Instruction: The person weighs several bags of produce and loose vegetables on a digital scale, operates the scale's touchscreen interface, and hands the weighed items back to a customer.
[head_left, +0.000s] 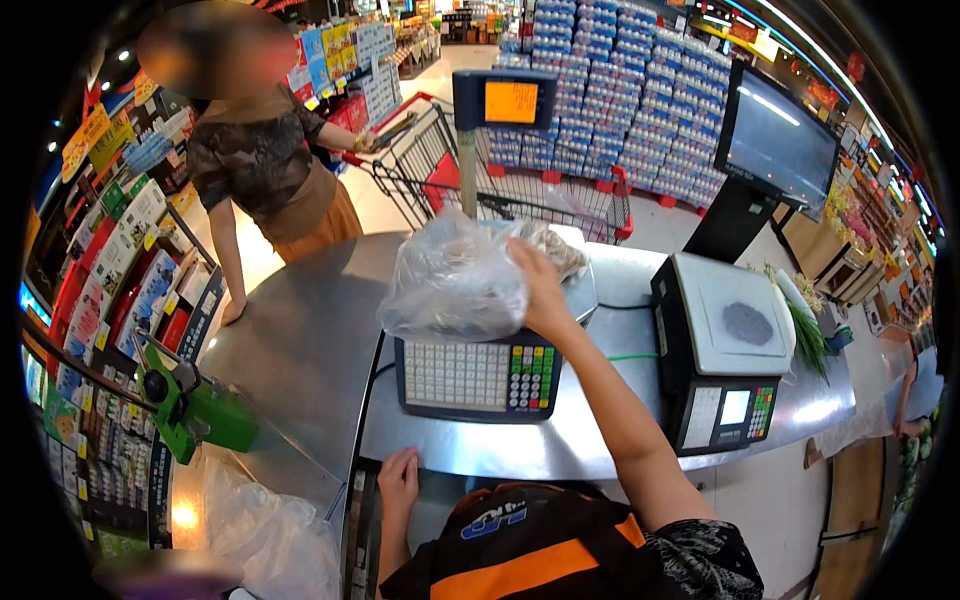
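Observation:
My right hand (534, 289) is against the right side of a clear plastic bag (454, 281), whose contents are hard to make out. The bag rests on top of a label-printing scale (478, 379) and overhangs the upper part of its keypad. Behind my fingers, a second bag with light brown goods (561, 251) lies on the scale; my hand partly hides it. My left hand (398, 476) is at the near edge of the steel counter (465, 448), fingers slightly curled, with nothing seen in it. The scale's display (511, 102) glows orange on a pole.
A second scale (731, 315) stands right, below a monitor (780, 139), with green leafy stalks (806, 337) beside it. A green bag-sealing device (199, 412) and loose plastic bags (274, 532) are left. A person (262, 157) leans on the counter near a shopping cart (517, 180).

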